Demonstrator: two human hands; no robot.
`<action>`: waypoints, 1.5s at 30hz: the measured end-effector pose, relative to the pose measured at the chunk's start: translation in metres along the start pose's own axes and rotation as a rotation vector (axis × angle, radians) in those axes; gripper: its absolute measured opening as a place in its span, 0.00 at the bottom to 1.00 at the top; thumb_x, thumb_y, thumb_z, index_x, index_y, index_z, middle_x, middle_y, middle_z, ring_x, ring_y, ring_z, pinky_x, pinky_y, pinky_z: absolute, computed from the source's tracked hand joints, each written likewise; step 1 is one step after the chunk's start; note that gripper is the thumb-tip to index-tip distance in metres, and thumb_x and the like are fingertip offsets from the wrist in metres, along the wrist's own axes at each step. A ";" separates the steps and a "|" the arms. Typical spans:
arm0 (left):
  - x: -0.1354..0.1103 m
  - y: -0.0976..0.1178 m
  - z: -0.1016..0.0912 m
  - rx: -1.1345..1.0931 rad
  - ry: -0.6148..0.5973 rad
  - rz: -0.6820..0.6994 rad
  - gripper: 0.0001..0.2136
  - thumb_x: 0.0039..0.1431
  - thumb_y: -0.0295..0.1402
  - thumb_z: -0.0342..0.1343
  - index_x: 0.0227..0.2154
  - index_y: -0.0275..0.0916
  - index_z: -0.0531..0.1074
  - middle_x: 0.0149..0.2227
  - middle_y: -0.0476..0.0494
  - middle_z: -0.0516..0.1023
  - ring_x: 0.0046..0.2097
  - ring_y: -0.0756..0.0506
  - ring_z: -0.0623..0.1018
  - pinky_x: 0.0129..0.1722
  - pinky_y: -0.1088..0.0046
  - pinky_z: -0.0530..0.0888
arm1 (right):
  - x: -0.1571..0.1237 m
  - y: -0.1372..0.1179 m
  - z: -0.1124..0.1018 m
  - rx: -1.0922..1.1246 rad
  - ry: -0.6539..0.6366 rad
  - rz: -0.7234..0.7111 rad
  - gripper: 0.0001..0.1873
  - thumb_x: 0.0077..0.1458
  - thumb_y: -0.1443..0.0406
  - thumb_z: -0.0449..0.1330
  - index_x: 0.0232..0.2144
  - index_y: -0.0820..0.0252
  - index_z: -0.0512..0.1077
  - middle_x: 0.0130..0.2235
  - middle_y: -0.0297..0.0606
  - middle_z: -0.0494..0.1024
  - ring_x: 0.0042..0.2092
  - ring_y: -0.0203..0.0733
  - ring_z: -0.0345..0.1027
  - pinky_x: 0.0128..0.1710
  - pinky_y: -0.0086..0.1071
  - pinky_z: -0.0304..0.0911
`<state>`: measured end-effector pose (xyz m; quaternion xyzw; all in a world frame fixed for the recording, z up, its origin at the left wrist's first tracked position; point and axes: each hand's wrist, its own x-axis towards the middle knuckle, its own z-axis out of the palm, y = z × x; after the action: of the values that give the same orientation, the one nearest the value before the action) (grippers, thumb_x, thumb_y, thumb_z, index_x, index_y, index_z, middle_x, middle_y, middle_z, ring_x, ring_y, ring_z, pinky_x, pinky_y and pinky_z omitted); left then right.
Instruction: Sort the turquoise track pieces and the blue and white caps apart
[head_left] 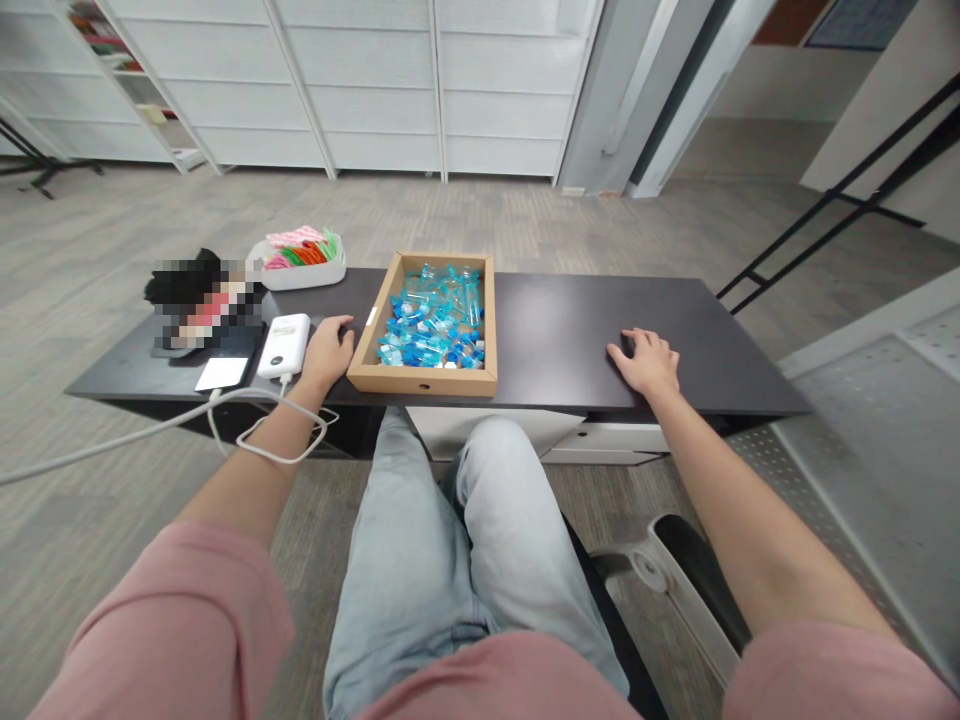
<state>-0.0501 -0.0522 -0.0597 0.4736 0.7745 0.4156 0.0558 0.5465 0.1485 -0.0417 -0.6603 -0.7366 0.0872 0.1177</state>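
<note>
My left hand (328, 352) rests on the dark tabletop, right beside a shallow cardboard box (422, 380). It holds nothing, and its thumb and fingers are apart. Inside the box lies a heap of small see-through blue plastic pieces (431, 315), some with white or darker blue parts; their exact kind is too small to tell. To the left of that hand is a white power bank (284, 345) with a cable plugged in. My right hand (649, 362) lies on the right part of the table, palm down, fingers spread, with nothing visible in it.
A white tray (304, 275) of colourful strips stands at the table's back left. Near it are a blurred dark item (191, 300) and a white device (222, 373). A white cable (150, 432) crosses my left forearm. White cabinets (367, 90) stand beyond the table (592, 310).
</note>
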 end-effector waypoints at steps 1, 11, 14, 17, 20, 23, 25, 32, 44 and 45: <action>-0.001 0.002 0.001 0.028 -0.013 -0.004 0.11 0.75 0.36 0.60 0.54 0.36 0.77 0.62 0.39 0.85 0.68 0.38 0.78 0.83 0.48 0.67 | 0.001 0.002 0.001 0.008 0.003 -0.003 0.39 0.72 0.44 0.51 0.76 0.50 0.74 0.82 0.57 0.69 0.80 0.75 0.60 0.79 0.67 0.55; -0.006 0.025 -0.006 0.296 -0.142 -0.038 0.25 0.79 0.34 0.52 0.71 0.29 0.77 0.76 0.25 0.78 0.78 0.31 0.76 0.82 0.48 0.69 | 0.007 0.018 0.011 0.147 0.087 -0.074 0.39 0.65 0.37 0.52 0.65 0.46 0.82 0.77 0.59 0.76 0.78 0.81 0.66 0.79 0.78 0.57; -0.007 0.026 -0.006 0.343 -0.154 -0.048 0.25 0.80 0.35 0.51 0.72 0.30 0.77 0.76 0.25 0.78 0.78 0.32 0.76 0.82 0.49 0.69 | 0.007 0.019 0.011 0.141 0.102 -0.075 0.36 0.65 0.38 0.53 0.63 0.44 0.82 0.75 0.60 0.78 0.76 0.82 0.68 0.78 0.79 0.58; -0.007 0.026 -0.005 0.375 -0.156 -0.047 0.25 0.81 0.36 0.51 0.72 0.31 0.77 0.76 0.26 0.79 0.77 0.33 0.77 0.81 0.51 0.69 | 0.006 0.020 0.012 0.142 0.113 -0.083 0.33 0.66 0.39 0.54 0.61 0.42 0.83 0.74 0.60 0.79 0.76 0.83 0.68 0.77 0.80 0.59; -0.006 0.024 -0.004 0.396 -0.155 -0.042 0.25 0.81 0.36 0.52 0.72 0.32 0.77 0.75 0.27 0.80 0.76 0.34 0.78 0.80 0.52 0.70 | 0.007 0.023 0.013 0.135 0.123 -0.087 0.30 0.67 0.40 0.55 0.60 0.42 0.83 0.73 0.61 0.79 0.75 0.83 0.69 0.75 0.80 0.60; -0.006 0.023 -0.004 0.408 -0.153 -0.035 0.25 0.81 0.36 0.52 0.72 0.32 0.77 0.74 0.27 0.80 0.75 0.33 0.78 0.79 0.51 0.71 | 0.008 0.023 0.013 0.115 0.130 -0.076 0.28 0.67 0.43 0.57 0.60 0.43 0.83 0.72 0.63 0.79 0.74 0.82 0.70 0.75 0.77 0.62; -0.006 0.023 -0.004 0.415 -0.153 -0.030 0.25 0.81 0.36 0.52 0.72 0.31 0.77 0.74 0.28 0.80 0.75 0.33 0.78 0.79 0.50 0.71 | 0.009 0.023 0.012 0.098 0.122 -0.057 0.26 0.68 0.45 0.59 0.60 0.43 0.83 0.72 0.63 0.79 0.73 0.79 0.71 0.74 0.73 0.63; -0.007 0.023 -0.003 0.438 -0.143 -0.010 0.22 0.80 0.35 0.53 0.69 0.34 0.79 0.72 0.29 0.82 0.74 0.34 0.80 0.78 0.51 0.73 | 0.014 0.022 0.016 0.011 0.131 0.027 0.23 0.73 0.53 0.63 0.63 0.51 0.83 0.74 0.58 0.80 0.74 0.66 0.73 0.75 0.60 0.65; -0.011 0.032 -0.002 0.457 -0.149 -0.027 0.21 0.80 0.31 0.51 0.68 0.32 0.79 0.72 0.27 0.81 0.74 0.32 0.79 0.78 0.51 0.72 | 0.012 0.027 0.021 -0.014 0.142 -0.042 0.26 0.74 0.53 0.61 0.65 0.57 0.83 0.74 0.58 0.80 0.74 0.64 0.73 0.75 0.57 0.67; -0.011 0.033 -0.002 0.457 -0.148 -0.028 0.21 0.80 0.31 0.51 0.67 0.33 0.79 0.72 0.27 0.81 0.74 0.32 0.79 0.78 0.51 0.73 | 0.011 0.027 0.021 -0.014 0.144 -0.042 0.26 0.74 0.53 0.61 0.65 0.56 0.83 0.73 0.58 0.80 0.74 0.64 0.73 0.74 0.58 0.67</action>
<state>-0.0223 -0.0548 -0.0389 0.4925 0.8486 0.1930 0.0096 0.5647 0.1634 -0.0683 -0.6500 -0.7405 0.0318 0.1678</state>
